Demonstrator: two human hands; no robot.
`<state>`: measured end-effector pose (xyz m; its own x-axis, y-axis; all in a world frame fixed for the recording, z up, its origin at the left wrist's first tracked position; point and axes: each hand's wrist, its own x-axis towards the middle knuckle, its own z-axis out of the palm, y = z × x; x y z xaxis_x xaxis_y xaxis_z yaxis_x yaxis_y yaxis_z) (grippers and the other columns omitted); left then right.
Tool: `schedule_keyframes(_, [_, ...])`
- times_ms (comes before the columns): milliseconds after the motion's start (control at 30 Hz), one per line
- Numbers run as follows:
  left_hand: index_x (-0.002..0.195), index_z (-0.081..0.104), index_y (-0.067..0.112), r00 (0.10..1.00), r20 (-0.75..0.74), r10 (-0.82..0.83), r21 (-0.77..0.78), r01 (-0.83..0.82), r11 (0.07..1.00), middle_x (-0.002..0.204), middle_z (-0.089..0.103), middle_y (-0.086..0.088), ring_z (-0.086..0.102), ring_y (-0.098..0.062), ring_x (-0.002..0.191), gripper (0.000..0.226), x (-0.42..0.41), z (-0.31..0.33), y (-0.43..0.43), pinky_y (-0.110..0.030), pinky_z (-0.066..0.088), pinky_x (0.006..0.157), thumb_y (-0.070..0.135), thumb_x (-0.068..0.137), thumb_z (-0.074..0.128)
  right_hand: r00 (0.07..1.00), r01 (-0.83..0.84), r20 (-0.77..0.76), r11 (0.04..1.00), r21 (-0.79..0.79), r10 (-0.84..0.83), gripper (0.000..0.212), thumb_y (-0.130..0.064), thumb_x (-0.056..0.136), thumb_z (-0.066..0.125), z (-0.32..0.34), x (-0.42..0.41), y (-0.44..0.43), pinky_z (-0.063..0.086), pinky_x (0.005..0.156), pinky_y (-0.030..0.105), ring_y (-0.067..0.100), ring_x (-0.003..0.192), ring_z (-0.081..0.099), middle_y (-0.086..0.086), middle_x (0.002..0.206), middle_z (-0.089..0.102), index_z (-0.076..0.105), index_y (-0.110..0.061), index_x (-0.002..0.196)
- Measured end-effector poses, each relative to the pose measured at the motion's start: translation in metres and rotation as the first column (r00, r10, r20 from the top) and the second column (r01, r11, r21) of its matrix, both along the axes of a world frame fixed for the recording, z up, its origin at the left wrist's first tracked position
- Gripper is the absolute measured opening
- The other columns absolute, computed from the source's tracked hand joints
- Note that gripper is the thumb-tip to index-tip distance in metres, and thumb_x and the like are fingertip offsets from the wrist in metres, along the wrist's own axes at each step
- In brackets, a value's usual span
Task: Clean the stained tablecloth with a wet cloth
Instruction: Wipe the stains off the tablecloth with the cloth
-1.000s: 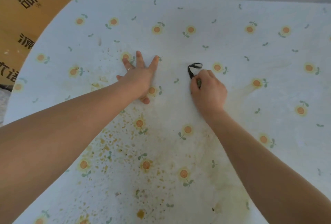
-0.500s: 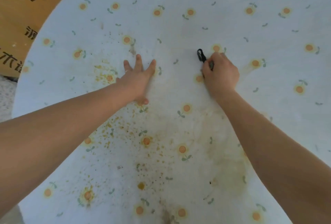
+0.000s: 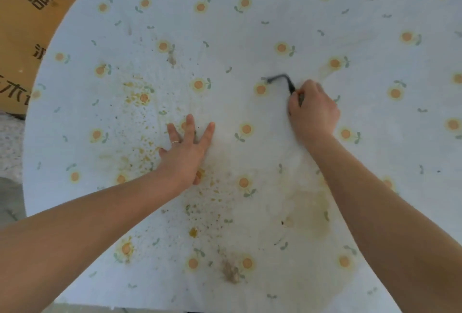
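Head view: left hand (image 3: 186, 156), fingers spread, on stained tablecloth (image 3: 250, 25); right hand (image 3: 313, 111), fingers clenched round dark-looped item (image 3: 280, 78), possibly cloth.

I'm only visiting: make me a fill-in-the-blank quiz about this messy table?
The left hand lies ____ on the stained tablecloth, palm down.
One of its fingers wears a ____.
The right hand is closed in a ____ around a dark strap.
Orange ____ are printed across the cloth.
Missing words: flat; ring; fist; flowers.

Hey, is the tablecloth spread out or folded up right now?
Spread out. The tablecloth lies flat and unfolded, the left hand pressing on it with straight fingers.
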<state>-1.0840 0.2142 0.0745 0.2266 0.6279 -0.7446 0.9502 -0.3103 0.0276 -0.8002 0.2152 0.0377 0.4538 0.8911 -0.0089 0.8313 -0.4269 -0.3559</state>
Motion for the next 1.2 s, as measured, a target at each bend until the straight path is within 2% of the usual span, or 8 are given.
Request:
schedule_keyframes(100, [0.152,-0.028,0.046,1.000,-0.013,-0.016,0.004,0.016,1.000,0.152,-0.051,-0.003,-0.033,-0.050,0.144,0.140,-0.003,-0.003,-0.002,-0.077,0.019,0.112,-0.016,0.078,0.073,0.999,0.030,-0.012,1.000,0.000,-0.030,0.015,-0.032,0.099,0.044,0.001,-0.034,-0.018,0.033,0.060,0.033,0.029,0.074,0.057,0.001,0.094,0.053,0.046,-0.018,0.096])
schedule_keyframes(233, [0.150,-0.030,0.046,0.999,-0.037,-0.031,0.032,0.032,0.999,0.154,-0.049,-0.006,-0.029,-0.052,0.145,0.138,-0.003,-0.006,0.001,-0.077,0.024,0.111,-0.010,0.081,0.075,0.923,-0.364,-0.136,0.931,-0.010,0.360,0.011,-0.030,0.093,0.056,0.002,-0.111,-0.089,0.032,0.047,0.029,0.026,0.063,0.058,-0.003,0.081,0.055,0.055,-0.019,0.091])
schedule_keyframes(333, [0.150,-0.029,0.047,0.998,-0.054,-0.023,0.040,0.026,0.999,0.155,-0.047,-0.005,-0.027,-0.051,0.146,0.139,0.001,-0.004,0.001,-0.077,0.027,0.110,-0.007,0.079,0.078,0.877,-0.474,-0.074,0.880,0.041,0.476,0.013,-0.030,0.091,0.058,-0.007,-0.101,-0.089,0.031,0.044,0.028,0.026,0.058,0.057,-0.002,0.076,0.054,0.054,-0.020,0.085])
schedule_keyframes(533, [0.149,-0.033,0.047,0.998,-0.070,0.000,0.037,0.003,0.999,0.154,-0.049,-0.007,-0.026,-0.052,0.146,0.150,0.008,-0.001,0.003,-0.078,0.032,0.105,-0.007,0.073,0.084,0.999,-0.012,-0.038,1.000,0.005,0.012,0.015,-0.034,0.097,0.046,-0.004,-0.026,-0.037,0.038,0.056,0.033,0.029,0.068,0.057,0.000,0.090,0.057,0.048,-0.019,0.095])
schedule_keyframes(633, [0.149,-0.032,0.047,0.998,-0.070,-0.008,0.038,0.010,0.999,0.153,-0.049,-0.007,-0.027,-0.052,0.146,0.150,0.005,-0.002,0.003,-0.078,0.031,0.106,-0.008,0.073,0.084,0.996,0.059,-0.063,0.998,-0.028,-0.061,0.014,-0.033,0.098,0.045,-0.001,-0.050,-0.050,0.033,0.056,0.032,0.025,0.066,0.050,-0.002,0.087,0.051,0.042,-0.021,0.093])
schedule_keyframes(867, [0.152,-0.027,0.047,0.997,-0.083,-0.008,0.056,0.013,0.998,0.156,-0.047,-0.007,-0.024,-0.051,0.148,0.136,0.009,0.001,0.004,-0.076,0.029,0.109,-0.013,0.081,0.073,0.826,-0.546,-0.118,0.835,0.073,0.551,0.016,-0.022,0.089,0.062,-0.009,-0.133,-0.132,0.037,0.039,0.030,0.021,0.055,0.049,-0.003,0.073,0.048,0.051,-0.019,0.078])
schedule_keyframes(1100, [0.149,-0.032,0.047,0.997,-0.072,-0.011,0.022,0.012,1.000,0.151,-0.052,-0.005,-0.028,-0.051,0.146,0.148,0.007,0.000,0.006,-0.078,0.028,0.108,-0.006,0.074,0.084,1.000,-0.025,0.000,0.999,0.027,0.025,0.019,-0.033,0.098,0.048,-0.006,-0.046,-0.079,0.041,0.053,0.031,0.026,0.070,0.057,0.000,0.087,0.056,0.052,-0.017,0.090])
schedule_keyframes(1200, [0.150,-0.029,0.049,0.998,-0.060,-0.004,0.026,0.005,1.000,0.151,-0.052,-0.003,-0.030,-0.049,0.146,0.148,0.006,-0.001,0.007,-0.077,0.027,0.109,-0.011,0.073,0.082,1.000,-0.013,-0.027,0.999,0.041,0.014,0.016,-0.030,0.097,0.053,-0.004,-0.087,-0.108,0.035,0.049,0.029,0.022,0.067,0.053,-0.002,0.083,0.053,0.051,-0.018,0.087])
